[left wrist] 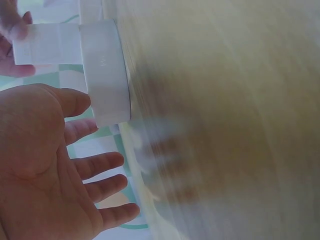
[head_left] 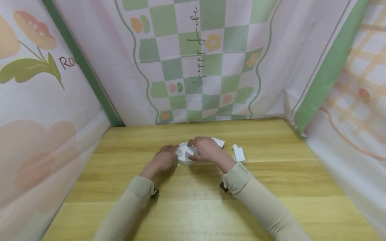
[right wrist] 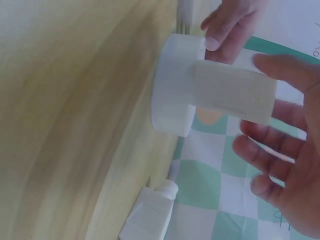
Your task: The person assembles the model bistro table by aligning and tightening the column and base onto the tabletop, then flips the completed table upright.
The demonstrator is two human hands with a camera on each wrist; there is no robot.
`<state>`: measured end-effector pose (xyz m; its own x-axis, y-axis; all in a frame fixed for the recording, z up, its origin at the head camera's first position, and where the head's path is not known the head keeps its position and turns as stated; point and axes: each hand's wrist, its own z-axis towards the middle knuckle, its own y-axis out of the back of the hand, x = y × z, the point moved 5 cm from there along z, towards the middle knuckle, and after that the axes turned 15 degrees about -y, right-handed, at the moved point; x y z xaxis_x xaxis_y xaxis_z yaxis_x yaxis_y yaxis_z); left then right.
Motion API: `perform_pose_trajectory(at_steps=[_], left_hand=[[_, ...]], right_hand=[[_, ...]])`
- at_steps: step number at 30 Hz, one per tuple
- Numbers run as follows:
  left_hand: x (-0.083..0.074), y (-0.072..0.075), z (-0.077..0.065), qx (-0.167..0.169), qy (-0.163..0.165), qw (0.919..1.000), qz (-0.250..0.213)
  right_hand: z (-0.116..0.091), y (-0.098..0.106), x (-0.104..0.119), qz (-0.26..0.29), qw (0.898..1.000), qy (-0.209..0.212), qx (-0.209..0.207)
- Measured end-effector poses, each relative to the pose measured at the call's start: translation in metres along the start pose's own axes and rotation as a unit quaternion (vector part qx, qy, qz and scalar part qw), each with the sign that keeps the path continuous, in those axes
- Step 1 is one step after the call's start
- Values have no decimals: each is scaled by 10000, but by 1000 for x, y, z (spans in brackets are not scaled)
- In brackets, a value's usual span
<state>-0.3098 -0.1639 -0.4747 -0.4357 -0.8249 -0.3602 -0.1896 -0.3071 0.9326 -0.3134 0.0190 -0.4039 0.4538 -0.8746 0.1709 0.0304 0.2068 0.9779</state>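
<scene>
A round white dish (head_left: 186, 162) with a raised rim stands on the wooden table. At its left side is my left hand (head_left: 164, 158), thumb and index finger touching the rim, the other fingers spread and fairly straight in the left wrist view. A white box-shaped piece (right wrist: 234, 91) stands up out of the dish, its lower end hidden by the rim. My right hand (head_left: 208, 149) has thumb and fingers around the outer end of this piece, pinching it loosely. In the head view that hand partly covers the dish.
Right of the dish lies a white rectangular bottle (head_left: 239, 155) with a narrow neck. Another white piece (head_left: 218, 142) lies behind my right hand, partly hidden. Printed cloth (head_left: 169, 50) hangs behind the table and on both sides of it.
</scene>
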Motion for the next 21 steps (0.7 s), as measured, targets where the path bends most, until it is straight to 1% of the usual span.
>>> perform_pose_trajectory(at_steps=[4, 9, 12, 19, 21], left_hand=[[1, -1, 0, -7, 22, 10000, 11], [1, 0, -1, -65, -33, 9999, 76], [1, 0, -1, -87, -59, 9998, 144], [0, 2, -2, -65, 34, 10000, 67], [0, 3, -2, -79, 29, 9999, 65]], right_hand=[[-1, 1, 1, 83, 9999, 90, 91], [1, -1, 4, 157, 9998, 79, 28], [1, -3, 5, 154, 9998, 77, -74], [-1, -2, 8, 210, 9985, 385, -323], [-1, -1, 7, 159, 9984, 387, -387]])
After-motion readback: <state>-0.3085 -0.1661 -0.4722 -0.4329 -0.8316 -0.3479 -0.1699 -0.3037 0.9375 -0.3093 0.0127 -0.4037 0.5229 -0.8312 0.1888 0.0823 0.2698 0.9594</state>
